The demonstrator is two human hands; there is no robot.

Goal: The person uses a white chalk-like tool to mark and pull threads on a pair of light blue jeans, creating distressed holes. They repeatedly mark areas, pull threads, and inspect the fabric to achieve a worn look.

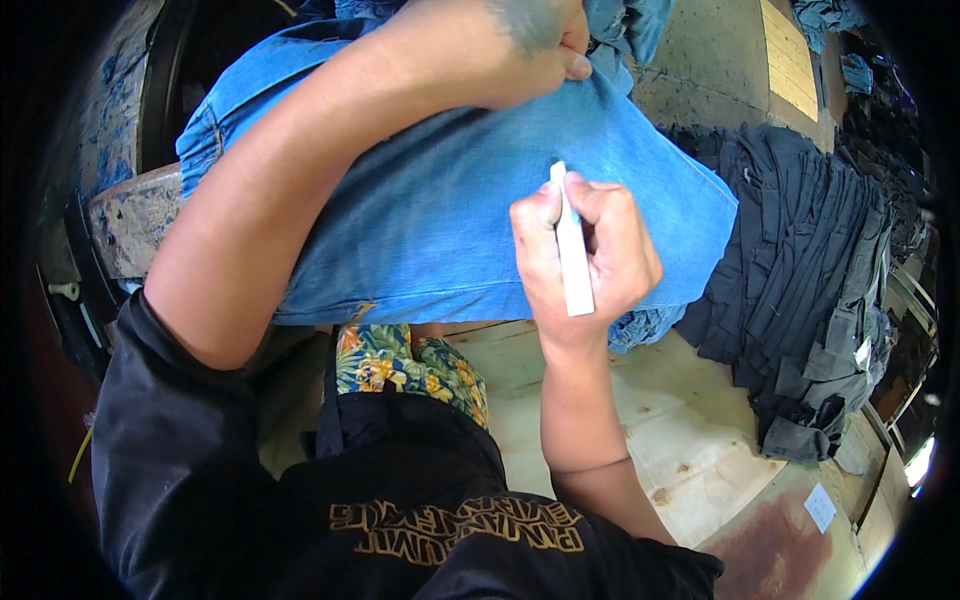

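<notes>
Blue denim jeans [450, 200] lie spread in front of me, their near edge hanging over my lap. My left hand [535, 55] is closed at the far side of the denim, its thumb against a bunched fold; most of its fingers are hidden. In my right hand [600, 240] is a slim white stick-like tool [573, 255], gripped between thumb and curled fingers. The tool's far tip rests at the denim by a small dark spot, and its broad end points back toward my wrist. I cannot tell its exact kind.
A thick pile of dark grey and black garments [790, 270] lies to the right. More crumpled blue denim [630, 30] is bunched at the far side. On the left, a worn wooden beam [135, 220] runs under the jeans. Pale wooden boards [680, 420] lie below, with a small white paper [820, 507].
</notes>
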